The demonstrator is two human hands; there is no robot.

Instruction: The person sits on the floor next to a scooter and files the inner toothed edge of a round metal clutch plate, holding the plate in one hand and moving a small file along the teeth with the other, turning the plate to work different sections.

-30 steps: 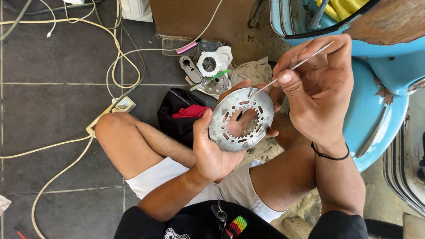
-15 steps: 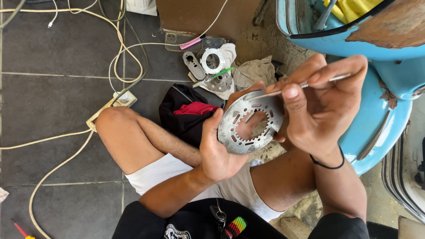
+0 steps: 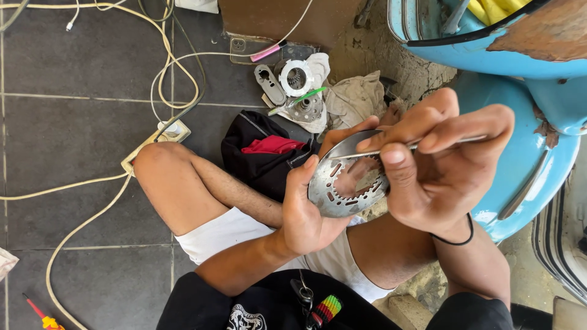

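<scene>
Metal disc (image 3: 342, 183) sits in left hand (image 3: 309, 211) grip, thin tool (image 3: 397, 148) pinched by right hand (image 3: 437, 168).

You held a dull grey metal disc (image 3: 342, 183) and a thin shiny metal rod (image 3: 452, 140); nearby, chipped glossy blue paint (image 3: 538, 177) showed rust, over matt dark floor tiles (image 3: 73, 146).

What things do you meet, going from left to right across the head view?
Red screwdriver → white power strip → black bag → left hand → metal disc → right hand → blue scooter body.
</scene>
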